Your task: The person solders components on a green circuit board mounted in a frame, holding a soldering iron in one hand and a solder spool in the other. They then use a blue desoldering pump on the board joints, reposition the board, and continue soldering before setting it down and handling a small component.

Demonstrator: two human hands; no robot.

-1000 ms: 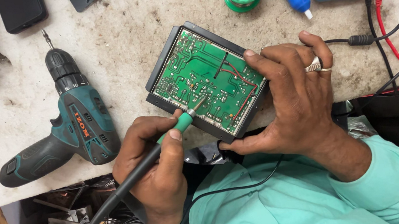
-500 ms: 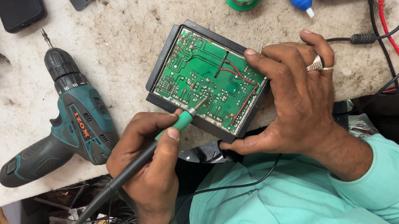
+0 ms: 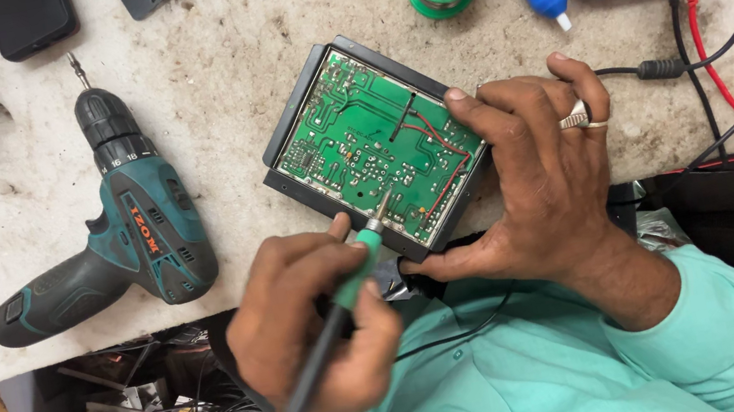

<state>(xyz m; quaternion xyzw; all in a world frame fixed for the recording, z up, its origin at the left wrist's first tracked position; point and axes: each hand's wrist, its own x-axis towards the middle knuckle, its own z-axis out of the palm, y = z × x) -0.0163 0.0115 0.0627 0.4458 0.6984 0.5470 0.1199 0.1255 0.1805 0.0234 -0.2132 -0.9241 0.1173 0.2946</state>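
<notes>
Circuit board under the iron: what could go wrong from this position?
The soldering iron tip sits on the circuit board among closely spaced joints, so it might bridge neighbours. The right hand fingers lie close to the tip, a possible burn. The board overhangs the bench edge and could tip if released.

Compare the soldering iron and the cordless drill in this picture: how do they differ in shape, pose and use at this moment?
The soldering iron is slim and pen-like; the cordless drill is bulky and pistol-shaped. The left hand grips the iron, its tip on the green circuit board, which the right hand steadies; the drill lies on its side on the worktop, touched by neither hand. Both have green-and-black bodies.
</notes>
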